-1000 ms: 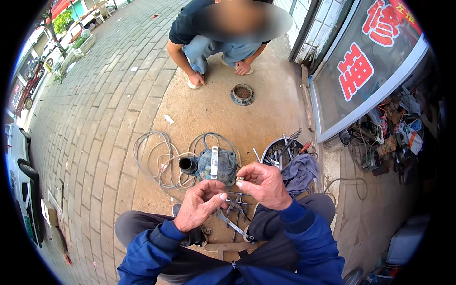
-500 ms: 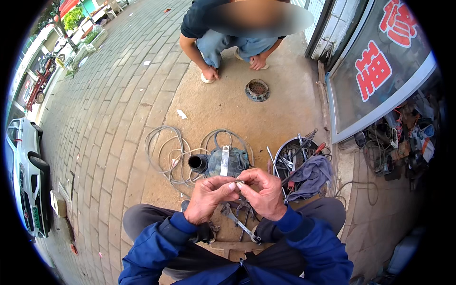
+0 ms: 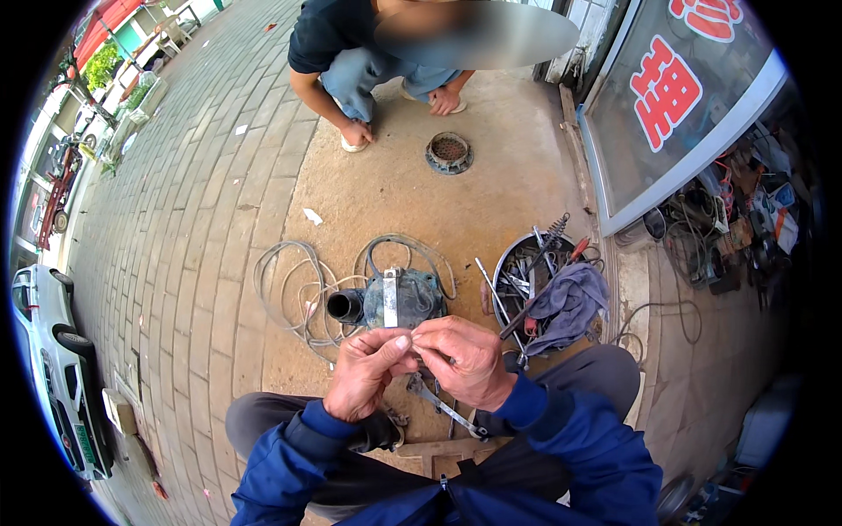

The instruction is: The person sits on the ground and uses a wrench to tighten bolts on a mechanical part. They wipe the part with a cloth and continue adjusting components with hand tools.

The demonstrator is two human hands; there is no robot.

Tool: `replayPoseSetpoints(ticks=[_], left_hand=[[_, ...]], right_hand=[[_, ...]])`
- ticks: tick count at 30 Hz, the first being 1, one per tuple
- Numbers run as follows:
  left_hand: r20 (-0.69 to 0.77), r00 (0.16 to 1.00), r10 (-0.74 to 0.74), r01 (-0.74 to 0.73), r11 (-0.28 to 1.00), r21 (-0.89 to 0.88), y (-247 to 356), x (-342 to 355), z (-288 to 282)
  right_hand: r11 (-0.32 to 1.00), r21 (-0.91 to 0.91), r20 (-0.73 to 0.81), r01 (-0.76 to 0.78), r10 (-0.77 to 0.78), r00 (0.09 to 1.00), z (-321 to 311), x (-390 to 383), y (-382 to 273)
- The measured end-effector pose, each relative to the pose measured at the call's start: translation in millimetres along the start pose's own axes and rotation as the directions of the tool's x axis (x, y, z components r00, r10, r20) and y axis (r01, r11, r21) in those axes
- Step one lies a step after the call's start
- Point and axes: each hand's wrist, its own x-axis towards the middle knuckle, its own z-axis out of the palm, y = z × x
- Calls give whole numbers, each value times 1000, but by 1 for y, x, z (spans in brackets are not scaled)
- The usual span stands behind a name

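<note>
My left hand (image 3: 364, 373) and my right hand (image 3: 465, 368) meet at their pinched fingertips around something small that I cannot make out. Just beyond them sits a dirty dark-green pump (image 3: 419, 294) with a silver strap (image 3: 390, 298) on top and a black round outlet (image 3: 345, 306) pointing left. Loops of grey cable (image 3: 276, 263) lie around its left and back. Below my hands, between my legs, lie metal tools, including a long wrench (image 3: 452, 412), partly hidden. At the pump's right a round tub (image 3: 503, 280) holds tools and a bunched grey-purple rag (image 3: 566, 307).
Another person (image 3: 351, 70) squats opposite, hands low, near a round metal ring part (image 3: 449, 159). A glass door (image 3: 631, 175) with red lettering stands at right, with piled parts and cables (image 3: 737, 228) below. Brick paving (image 3: 175, 219) runs left, where a white car (image 3: 48, 351) is parked.
My hands came together from apart at the fingertips, and my right fingers now cover more of the small piece. The surroundings shift in view as my head moves.
</note>
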Motion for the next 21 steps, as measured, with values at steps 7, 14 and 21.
replayPoseSetpoints(ticks=[7,14,21], left_hand=[[61,998,17,-13,998,-61,-2,1,-5],[86,996,33,-22,992,-127,1,0,-4],[2,952,307,-299,925,233,-3,0,7]], right_hand=[[973,159,10,-168,168,986,0,-2,-2],[936,243,101,-256,238,966,-6,0,2],[985,15,20,-173,173,985,-1,-2,-4]])
